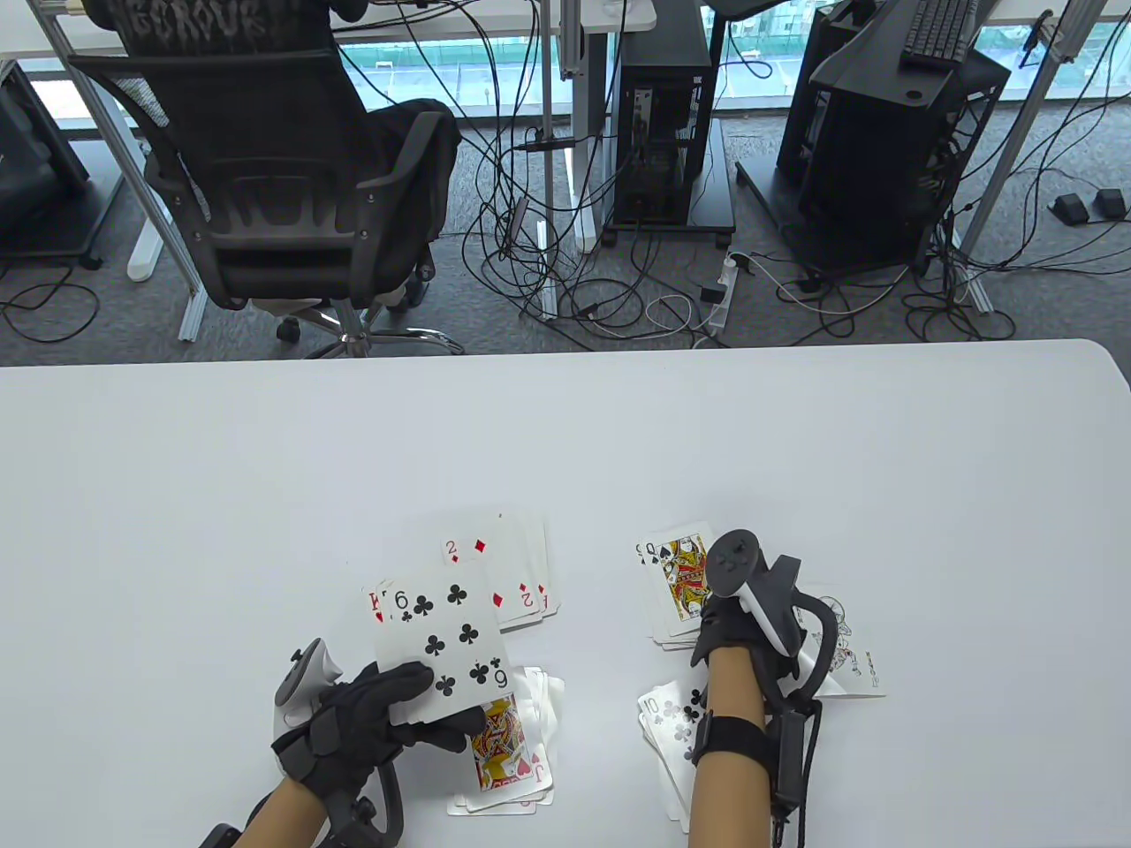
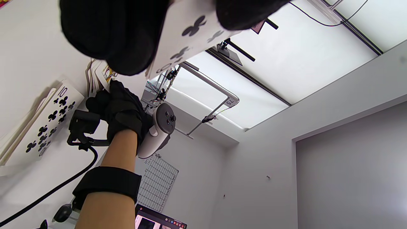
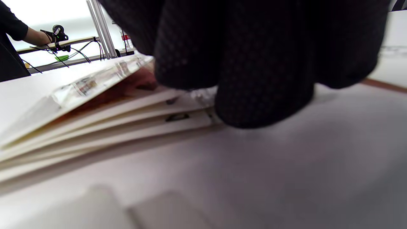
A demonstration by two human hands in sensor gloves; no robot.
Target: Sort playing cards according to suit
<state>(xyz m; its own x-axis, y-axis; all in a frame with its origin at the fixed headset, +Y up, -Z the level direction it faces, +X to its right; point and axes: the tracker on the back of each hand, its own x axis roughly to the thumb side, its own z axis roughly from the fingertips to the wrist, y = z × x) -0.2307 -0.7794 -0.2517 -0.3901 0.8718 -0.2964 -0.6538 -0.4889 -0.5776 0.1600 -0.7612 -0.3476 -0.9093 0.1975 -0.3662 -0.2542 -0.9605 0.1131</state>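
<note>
Here, left hand [image 1: 367, 717] gripping six of clubs [image 1: 444, 642], right hand [image 1: 720, 632] pressing queen pile [image 1: 676, 579].

Six of clubs [image 1: 444, 643] raised face-up, four sorted piles [image 1: 499, 579] around

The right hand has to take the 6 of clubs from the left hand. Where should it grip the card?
Pinch the free far-right corner of the 6 of clubs, coming from the right. The left hand grips its near edge and holds it above the piles, so the far half hangs free; thumb on the face, finger beneath.
</note>
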